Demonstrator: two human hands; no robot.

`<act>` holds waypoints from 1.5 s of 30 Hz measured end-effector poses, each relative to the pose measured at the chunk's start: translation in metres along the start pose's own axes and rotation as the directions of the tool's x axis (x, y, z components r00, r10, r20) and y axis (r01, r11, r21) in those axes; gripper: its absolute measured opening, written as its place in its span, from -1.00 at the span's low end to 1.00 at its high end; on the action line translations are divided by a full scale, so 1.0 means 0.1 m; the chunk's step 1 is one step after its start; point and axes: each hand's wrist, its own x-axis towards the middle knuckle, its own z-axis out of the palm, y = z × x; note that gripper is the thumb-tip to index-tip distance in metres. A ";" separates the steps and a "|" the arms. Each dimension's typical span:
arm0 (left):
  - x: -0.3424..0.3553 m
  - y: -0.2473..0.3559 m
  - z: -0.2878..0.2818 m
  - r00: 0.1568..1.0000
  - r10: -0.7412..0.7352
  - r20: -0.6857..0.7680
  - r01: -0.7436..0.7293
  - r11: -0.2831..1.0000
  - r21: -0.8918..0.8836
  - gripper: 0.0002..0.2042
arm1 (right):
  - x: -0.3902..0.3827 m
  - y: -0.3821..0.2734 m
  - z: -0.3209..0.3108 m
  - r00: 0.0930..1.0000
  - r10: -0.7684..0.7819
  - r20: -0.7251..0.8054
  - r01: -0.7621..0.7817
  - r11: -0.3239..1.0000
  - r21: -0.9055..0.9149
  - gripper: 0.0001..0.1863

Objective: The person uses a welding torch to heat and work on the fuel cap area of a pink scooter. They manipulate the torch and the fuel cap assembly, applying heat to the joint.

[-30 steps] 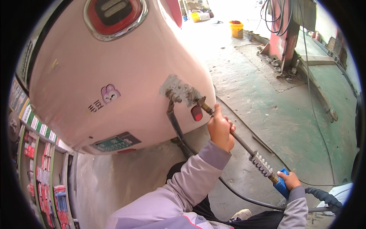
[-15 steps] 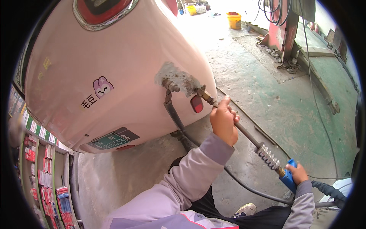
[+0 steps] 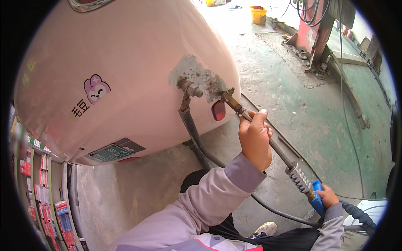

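Note:
My left hand (image 3: 255, 140) is closed around the metal rod of a dent puller (image 3: 279, 151), just behind its brass-coloured head. The tip of that head meets the right edge of a bare, pitted metal patch (image 3: 194, 73) on the pink car body (image 3: 138, 50). Lower right, my right hand (image 3: 328, 196) grips the puller's blue handle (image 3: 317, 201), below a coil spring (image 3: 299, 177) on the rod. A metal cable connector (image 3: 190, 88) sits against the patch's left part, its thick black cable (image 3: 194, 136) hanging down. Right of the patch is a red reflector (image 3: 218, 111).
Shelves of red and blue packages (image 3: 46, 201) stand at lower left. The cable crosses the floor below my left arm. A red post (image 3: 307, 37) with coiled hoses rises at the far right, near a yellow bucket (image 3: 258, 16). A thin rod lies on the floor behind the puller.
The view has shifted, so the car sits higher and further left. My left hand still holds the rod and my right the handle; the puller's head stays at the patch's right edge.

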 end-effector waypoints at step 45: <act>0.01 0.12 -0.08 0.973 0.037 0.230 -0.070 0.989 0.134 -0.72 | -0.08 -0.17 0.12 0.924 -0.162 -0.347 0.159 0.987 -0.038 -0.03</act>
